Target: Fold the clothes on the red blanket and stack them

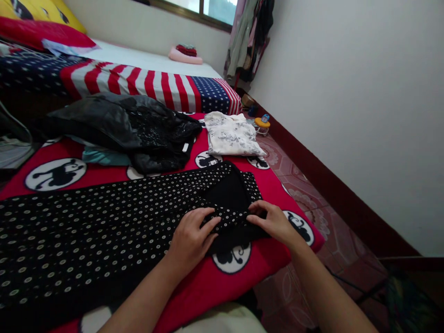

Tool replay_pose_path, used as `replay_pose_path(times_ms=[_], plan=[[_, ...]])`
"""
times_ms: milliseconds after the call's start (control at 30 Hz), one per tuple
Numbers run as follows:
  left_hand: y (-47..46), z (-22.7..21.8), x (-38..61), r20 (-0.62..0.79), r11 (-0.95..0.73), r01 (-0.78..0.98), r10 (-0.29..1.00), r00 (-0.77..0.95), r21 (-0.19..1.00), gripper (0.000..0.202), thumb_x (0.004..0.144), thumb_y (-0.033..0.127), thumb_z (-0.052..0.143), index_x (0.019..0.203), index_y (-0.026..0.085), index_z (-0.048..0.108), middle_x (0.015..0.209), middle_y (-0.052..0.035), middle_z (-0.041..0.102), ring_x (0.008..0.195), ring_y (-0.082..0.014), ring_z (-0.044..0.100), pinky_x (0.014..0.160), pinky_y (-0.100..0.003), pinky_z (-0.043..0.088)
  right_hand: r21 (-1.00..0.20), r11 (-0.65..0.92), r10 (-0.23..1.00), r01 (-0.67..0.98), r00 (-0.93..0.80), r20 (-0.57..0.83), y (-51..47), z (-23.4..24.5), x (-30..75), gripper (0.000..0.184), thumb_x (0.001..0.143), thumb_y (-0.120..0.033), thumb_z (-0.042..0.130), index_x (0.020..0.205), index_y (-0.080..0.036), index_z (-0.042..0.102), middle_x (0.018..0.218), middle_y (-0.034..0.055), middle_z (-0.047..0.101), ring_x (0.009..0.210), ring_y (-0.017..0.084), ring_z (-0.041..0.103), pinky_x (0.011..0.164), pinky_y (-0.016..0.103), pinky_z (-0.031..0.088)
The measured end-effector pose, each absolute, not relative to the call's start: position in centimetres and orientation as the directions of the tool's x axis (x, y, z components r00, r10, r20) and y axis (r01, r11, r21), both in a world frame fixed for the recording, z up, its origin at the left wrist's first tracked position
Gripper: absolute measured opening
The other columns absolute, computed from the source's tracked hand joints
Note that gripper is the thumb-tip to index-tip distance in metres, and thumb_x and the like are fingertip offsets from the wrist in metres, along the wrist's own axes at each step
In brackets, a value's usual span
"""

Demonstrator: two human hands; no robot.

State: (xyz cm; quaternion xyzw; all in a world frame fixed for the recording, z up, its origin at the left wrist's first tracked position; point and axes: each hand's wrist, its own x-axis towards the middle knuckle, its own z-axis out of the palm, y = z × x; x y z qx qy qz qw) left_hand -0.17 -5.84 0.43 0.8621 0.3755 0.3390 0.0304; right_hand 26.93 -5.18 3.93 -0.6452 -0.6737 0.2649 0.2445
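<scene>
A black garment with small white ring dots lies spread across the red cloth, its V-shaped neck opening towards the right. My left hand rests on the dotted fabric just below this opening, fingers slightly apart and touching the cloth. On the garment's right end, my right hand has its thumb and fingertips closed on the edge by the neckline. Beyond the garment sit a folded white top with a grey print and a heap of dark shiny jackets.
The red cloth with white round figures covers the surface under the clothes. Teal fabric pokes out below the jackets. Behind stands a bed with a striped and starred cover. A yellow stool is by the wall; clothes hang in the corner.
</scene>
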Motion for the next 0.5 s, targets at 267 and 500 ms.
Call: replay_pose_path(times_ms=[267,500], plan=[[-5.8,0.5,0.4,0.619,-0.725,0.633,0.635,0.462,0.27,0.014,0.091,0.017,0.054,0.093,0.02,0.067,0.083,-0.0032,0.066,0.078,-0.0173,0.058,0.07,-0.032,0.047,-0.482,0.271,0.961,0.833,-0.21,0.177,-5.8,4.1,23.1,0.047,0.072,-0.019,0.074,0.116,-0.023,0.059,0.104,0.0044,0.065,0.094,0.022,0.06,0.085,0.036,0.043],[-5.9,0.5,0.2,0.61,-0.705,0.562,0.688,0.393,0.433,0.014,0.092,0.017,0.054,0.098,0.019,0.066,0.086,-0.0038,0.065,0.082,-0.0159,0.058,0.074,-0.029,0.049,-0.406,0.179,0.958,0.896,-0.064,0.28,-5.7,2.4,22.0,0.034,0.074,-0.011,0.06,0.107,-0.021,0.062,0.092,0.0042,0.067,0.09,0.023,0.061,0.083,0.038,0.04]])
